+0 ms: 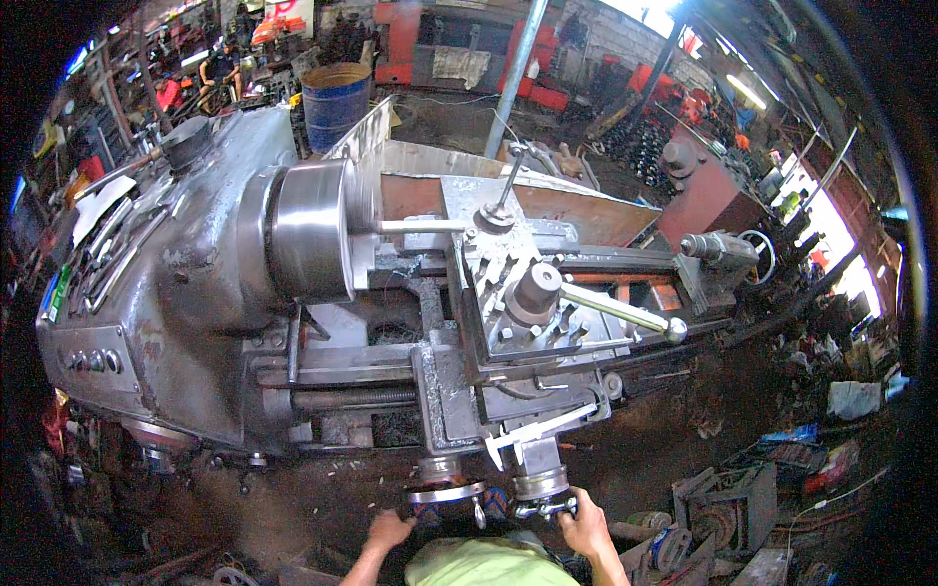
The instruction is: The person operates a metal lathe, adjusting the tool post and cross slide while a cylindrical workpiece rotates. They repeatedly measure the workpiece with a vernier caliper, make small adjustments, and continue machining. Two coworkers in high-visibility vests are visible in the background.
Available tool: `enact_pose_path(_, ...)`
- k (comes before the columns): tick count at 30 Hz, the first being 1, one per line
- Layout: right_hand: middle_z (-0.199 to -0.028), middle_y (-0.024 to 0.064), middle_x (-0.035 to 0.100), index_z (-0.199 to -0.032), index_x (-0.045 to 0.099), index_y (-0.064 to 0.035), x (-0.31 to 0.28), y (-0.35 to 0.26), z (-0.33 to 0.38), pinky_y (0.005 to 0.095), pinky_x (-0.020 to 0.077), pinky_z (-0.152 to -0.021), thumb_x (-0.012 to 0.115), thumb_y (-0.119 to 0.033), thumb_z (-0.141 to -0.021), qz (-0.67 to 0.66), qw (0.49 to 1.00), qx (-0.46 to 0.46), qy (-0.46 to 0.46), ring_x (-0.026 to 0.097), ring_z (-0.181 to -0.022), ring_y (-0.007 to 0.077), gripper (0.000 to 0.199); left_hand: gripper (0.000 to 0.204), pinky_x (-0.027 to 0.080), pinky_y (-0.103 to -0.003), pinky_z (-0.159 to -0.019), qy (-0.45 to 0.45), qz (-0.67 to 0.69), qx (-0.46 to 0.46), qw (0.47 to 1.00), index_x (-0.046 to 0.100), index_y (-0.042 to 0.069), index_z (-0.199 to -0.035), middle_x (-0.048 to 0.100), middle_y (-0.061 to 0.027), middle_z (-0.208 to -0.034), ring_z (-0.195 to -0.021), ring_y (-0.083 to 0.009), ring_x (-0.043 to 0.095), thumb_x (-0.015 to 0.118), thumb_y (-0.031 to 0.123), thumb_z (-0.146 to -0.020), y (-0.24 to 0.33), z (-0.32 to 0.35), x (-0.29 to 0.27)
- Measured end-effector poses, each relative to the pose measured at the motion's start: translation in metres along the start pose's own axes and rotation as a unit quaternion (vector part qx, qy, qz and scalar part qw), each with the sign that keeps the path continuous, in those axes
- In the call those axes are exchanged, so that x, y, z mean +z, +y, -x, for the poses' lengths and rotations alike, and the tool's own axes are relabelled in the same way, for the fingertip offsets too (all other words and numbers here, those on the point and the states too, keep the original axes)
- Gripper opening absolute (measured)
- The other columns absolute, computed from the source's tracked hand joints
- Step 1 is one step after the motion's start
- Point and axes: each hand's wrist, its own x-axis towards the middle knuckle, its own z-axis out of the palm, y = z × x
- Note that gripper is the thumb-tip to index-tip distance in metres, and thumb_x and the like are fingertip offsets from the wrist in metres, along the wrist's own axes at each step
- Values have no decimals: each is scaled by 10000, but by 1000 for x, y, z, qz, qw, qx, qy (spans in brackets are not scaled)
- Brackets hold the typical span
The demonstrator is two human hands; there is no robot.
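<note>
At near edge of lathe [195, 283], left hand [389, 530] sat curled just below big handwheel [447, 493]; right hand [586, 525] gripped small crank handle [545, 506]. Chuck [311, 230] far left.

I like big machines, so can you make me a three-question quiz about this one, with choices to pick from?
1. Where is the person's right hand?
A. on the small metal crank handle at the grey metal lathe's front
B. on the barrel
C. on the floor

2. What colour is the round metal barrel behind the lathe?
A. yellow
B. blue
C. white

3. How does the shiny round chuck look?
A. blurred
B. lying on the floor
C. wrapped in cloth

Answers: 1 A, the fingers wrap the crank. 2 B, its side is blue. 3 A, its right edge smears, as if turning.
</note>
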Motion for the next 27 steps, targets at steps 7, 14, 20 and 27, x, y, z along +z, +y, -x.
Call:
enact_pose_path(7, -971, 235, 675, -1149, 607, -8, 35, 59, -28, 423, 513, -820, 591, -134, -798, -12, 1000, 5, -6, 667, -915, 371, 373, 589, 452, -530, -975, 142, -104, 139, 975, 511, 14, -1284, 560, -304, -1231, -1116, -467, 568, 665, 323, -806, 60, 15, -29)
enact_pose_path(14, -889, 130, 661, -999, 648, 3, 80, 26, -25, 373, 477, -785, 644, -365, -871, -2, 962, 22, -274, 601, -846, 234, 390, 397, 493, -539, -890, 72, -133, 101, 983, 586, 10, -1160, 624, -297, -1101, -1048, -441, 611, 594, 175, -800, 80, 3, -28)
enact_pose_path(20, -736, 106, 662, -924, 684, 9, 13, -8, 13, 363, 484, -698, 697, -384, -833, -81, 963, 123, -225, 614, -712, 200, 403, 499, 515, -515, -864, 165, -81, 173, 968, 562, 69, -1274, 669, -251, -1023, -973, -447, 635, 612, 176, -789, 45, -12, -15)
enact_pose_path(27, -1005, 246, 615, -1239, 495, 7, 13, -36, 25, 479, 480, -874, 741, -435, -747, 139, 989, -7, 46, 600, -993, 432, 705, 514, 476, -495, -951, 118, 91, 60, 987, 575, 93, -1290, 652, -249, -1112, -1062, -414, 620, 592, 243, -799, 17, -33, -12)
